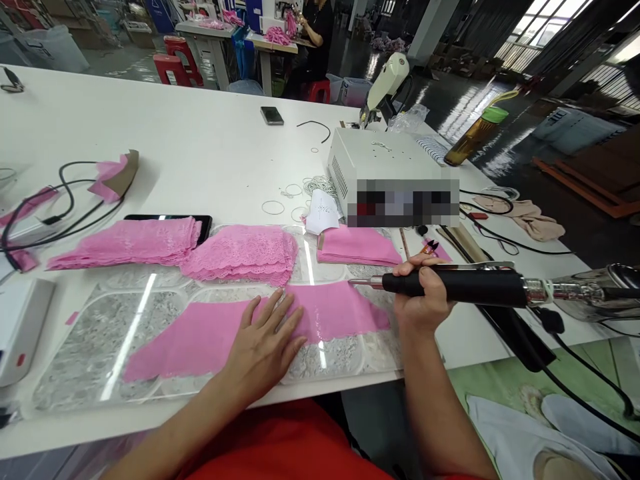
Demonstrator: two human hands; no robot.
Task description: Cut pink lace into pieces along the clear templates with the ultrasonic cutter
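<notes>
My left hand (pixel 267 337) lies flat with fingers spread on a long pink lace-edged fabric piece (pixel 200 337), which is spread over a clear-topped, grey-patterned mat (pixel 95 343). To its right, my right hand (pixel 425 297) is wrapped round a thick black corded hand tool (pixel 470 283). The tool points left, and its thin metal tip is at the upper edge of the pink fabric; whether it touches cannot be made out. Behind the fabric lie a stack of pink lace pieces (pixel 243 253), a second pink stack (pixel 130 241) and a folded pink stack (pixel 357 247).
A grey metal box (pixel 380 157) stands at the back right, with black cables beside it. A phone (pixel 272 116), loose rings (pixel 273 207) and a white paper slip (pixel 323 212) lie on the white table (pixel 200 147). Beyond it, a person (pixel 315 33) sits at a sewing machine.
</notes>
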